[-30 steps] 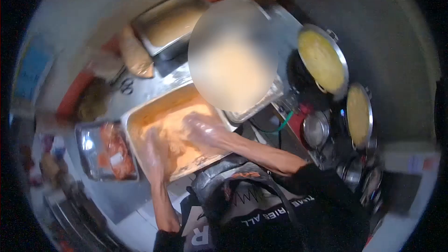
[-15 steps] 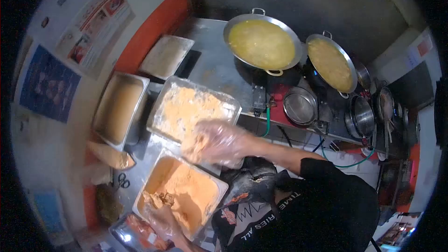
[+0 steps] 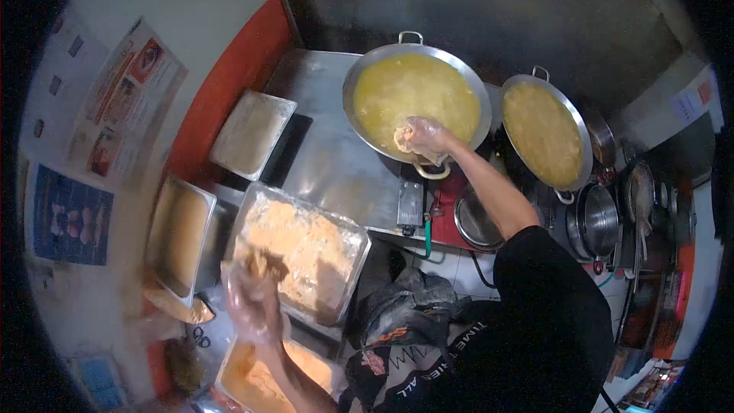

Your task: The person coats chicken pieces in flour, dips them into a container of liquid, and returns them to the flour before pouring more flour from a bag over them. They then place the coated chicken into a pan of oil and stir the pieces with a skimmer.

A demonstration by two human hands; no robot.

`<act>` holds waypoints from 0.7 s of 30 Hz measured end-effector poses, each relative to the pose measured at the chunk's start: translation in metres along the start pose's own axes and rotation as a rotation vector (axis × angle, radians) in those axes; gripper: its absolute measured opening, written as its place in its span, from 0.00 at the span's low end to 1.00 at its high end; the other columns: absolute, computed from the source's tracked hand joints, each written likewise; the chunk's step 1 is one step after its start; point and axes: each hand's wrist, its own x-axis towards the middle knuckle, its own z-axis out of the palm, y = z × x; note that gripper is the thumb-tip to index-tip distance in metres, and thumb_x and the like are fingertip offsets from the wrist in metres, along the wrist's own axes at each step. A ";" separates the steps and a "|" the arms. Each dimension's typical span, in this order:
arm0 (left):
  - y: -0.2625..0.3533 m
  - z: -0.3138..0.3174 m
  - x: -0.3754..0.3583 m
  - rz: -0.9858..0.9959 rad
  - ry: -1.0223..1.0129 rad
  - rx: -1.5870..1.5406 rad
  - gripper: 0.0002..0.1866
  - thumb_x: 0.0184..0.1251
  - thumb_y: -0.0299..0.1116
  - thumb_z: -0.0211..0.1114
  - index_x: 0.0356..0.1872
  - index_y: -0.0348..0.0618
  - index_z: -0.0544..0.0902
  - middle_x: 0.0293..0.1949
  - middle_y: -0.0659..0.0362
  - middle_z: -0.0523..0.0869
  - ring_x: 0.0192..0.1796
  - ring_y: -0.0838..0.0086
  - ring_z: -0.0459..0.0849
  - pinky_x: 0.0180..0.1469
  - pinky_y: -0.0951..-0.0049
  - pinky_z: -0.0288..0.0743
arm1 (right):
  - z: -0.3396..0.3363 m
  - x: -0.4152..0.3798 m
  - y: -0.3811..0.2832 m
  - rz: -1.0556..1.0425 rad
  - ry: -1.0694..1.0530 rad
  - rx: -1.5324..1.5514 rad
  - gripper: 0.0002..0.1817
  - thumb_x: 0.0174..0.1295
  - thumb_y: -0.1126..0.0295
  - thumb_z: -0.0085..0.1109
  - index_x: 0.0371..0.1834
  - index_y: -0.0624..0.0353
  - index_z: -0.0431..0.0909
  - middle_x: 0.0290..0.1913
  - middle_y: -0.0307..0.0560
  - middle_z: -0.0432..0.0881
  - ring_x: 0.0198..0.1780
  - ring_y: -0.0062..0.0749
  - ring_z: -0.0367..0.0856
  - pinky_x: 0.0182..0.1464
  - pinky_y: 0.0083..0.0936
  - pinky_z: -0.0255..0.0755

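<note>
My right hand (image 3: 430,139), in a clear plastic glove, hangs over the near side of the large wok (image 3: 349,99) of yellow oil. Its fingers are closed on a breaded piece of food (image 3: 403,137), lumpy and pale orange. Also gloved, my left hand (image 3: 256,302) is above the left part of the metal tray (image 3: 353,256) of orange flour, closed around a browner breaded piece (image 3: 258,264), partly blurred. Below that tray, a deep pan (image 3: 229,371) holds more orange flour, partly hidden by my left forearm.
A second wok (image 3: 543,134) of oil stands right of the first. At left are a deep metal container (image 3: 180,237) of tan liquid and a shallow tray (image 3: 252,134). Scissors (image 3: 200,336) lie near the wall. Several pots (image 3: 596,218) and a green hose (image 3: 427,241) are at right.
My right hand has gone from above the flour tray to over the large wok. My left hand has risen from the deep pan to the flour tray, carrying a breaded piece. The view has shifted.
</note>
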 end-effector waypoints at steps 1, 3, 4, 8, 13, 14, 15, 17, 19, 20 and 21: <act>-0.004 0.019 0.022 0.189 0.060 0.109 0.26 0.58 0.30 0.72 0.58 0.35 0.77 0.45 0.48 0.84 0.48 0.60 0.85 0.47 0.64 0.79 | -0.004 0.001 0.009 -0.003 -0.001 0.002 0.19 0.58 0.60 0.64 0.47 0.63 0.81 0.40 0.58 0.85 0.48 0.53 0.82 0.55 0.40 0.75; 0.046 0.052 0.063 0.301 -0.009 0.234 0.24 0.55 0.29 0.72 0.56 0.42 0.79 0.47 0.49 0.85 0.49 0.53 0.85 0.50 0.58 0.78 | -0.017 0.004 0.022 0.109 -0.149 -0.190 0.25 0.62 0.59 0.61 0.60 0.59 0.76 0.53 0.57 0.82 0.56 0.49 0.80 0.61 0.37 0.72; 0.056 0.073 0.082 0.378 0.042 0.226 0.23 0.55 0.29 0.72 0.54 0.45 0.81 0.46 0.50 0.85 0.48 0.54 0.86 0.51 0.60 0.78 | -0.022 0.000 0.027 0.170 -0.225 -0.286 0.28 0.65 0.58 0.59 0.66 0.57 0.74 0.59 0.57 0.81 0.60 0.47 0.79 0.64 0.35 0.71; 0.080 0.163 0.170 0.043 -0.285 -0.506 0.17 0.60 0.35 0.69 0.48 0.40 0.82 0.40 0.46 0.85 0.46 0.50 0.85 0.50 0.58 0.78 | -0.075 -0.050 0.008 0.008 0.078 -0.357 0.26 0.65 0.61 0.58 0.65 0.61 0.74 0.59 0.57 0.80 0.64 0.50 0.76 0.68 0.39 0.67; 0.098 0.282 0.276 0.453 -0.460 0.204 0.15 0.62 0.42 0.64 0.39 0.41 0.84 0.42 0.42 0.86 0.49 0.49 0.85 0.50 0.54 0.78 | -0.186 -0.127 -0.107 0.156 0.056 -0.120 0.25 0.55 0.69 0.69 0.58 0.57 0.79 0.57 0.55 0.81 0.61 0.48 0.78 0.63 0.41 0.71; 0.079 0.314 0.299 0.553 -0.527 0.122 0.14 0.62 0.42 0.65 0.40 0.42 0.84 0.42 0.44 0.87 0.49 0.51 0.86 0.50 0.55 0.78 | -0.198 -0.134 -0.127 0.149 -0.035 -0.283 0.23 0.54 0.72 0.69 0.56 0.56 0.80 0.55 0.52 0.82 0.59 0.44 0.80 0.60 0.39 0.73; 0.081 0.338 0.312 0.555 -0.523 0.109 0.14 0.62 0.42 0.65 0.40 0.42 0.84 0.42 0.44 0.87 0.49 0.51 0.86 0.50 0.55 0.78 | -0.195 -0.146 -0.125 0.313 -0.105 -0.308 0.21 0.55 0.71 0.69 0.54 0.55 0.81 0.54 0.50 0.82 0.57 0.43 0.81 0.58 0.38 0.74; 0.090 0.384 0.334 0.623 -0.711 0.529 0.14 0.62 0.42 0.64 0.42 0.45 0.85 0.43 0.46 0.88 0.50 0.52 0.86 0.52 0.56 0.79 | -0.178 -0.199 -0.113 0.483 0.009 -0.186 0.17 0.55 0.70 0.69 0.50 0.55 0.82 0.51 0.48 0.84 0.52 0.42 0.83 0.54 0.38 0.75; 0.058 0.444 0.359 0.588 -0.695 0.529 0.14 0.61 0.41 0.65 0.44 0.45 0.85 0.45 0.46 0.88 0.51 0.53 0.86 0.53 0.56 0.80 | -0.182 -0.223 -0.117 0.578 0.193 0.006 0.15 0.56 0.70 0.69 0.47 0.56 0.82 0.49 0.47 0.85 0.48 0.42 0.84 0.51 0.38 0.76; 0.046 0.470 0.367 0.552 -0.683 0.547 0.15 0.61 0.40 0.66 0.46 0.45 0.85 0.46 0.47 0.88 0.51 0.53 0.86 0.54 0.57 0.80 | -0.191 -0.217 -0.134 0.676 0.201 0.053 0.14 0.57 0.70 0.68 0.47 0.57 0.82 0.48 0.47 0.86 0.47 0.42 0.84 0.49 0.37 0.77; 0.043 0.486 0.369 0.547 -0.685 0.536 0.15 0.61 0.40 0.66 0.46 0.45 0.85 0.46 0.47 0.88 0.51 0.53 0.86 0.54 0.57 0.80 | -0.191 -0.223 -0.136 0.678 0.196 0.042 0.14 0.57 0.70 0.68 0.47 0.57 0.82 0.48 0.47 0.86 0.47 0.42 0.84 0.49 0.37 0.77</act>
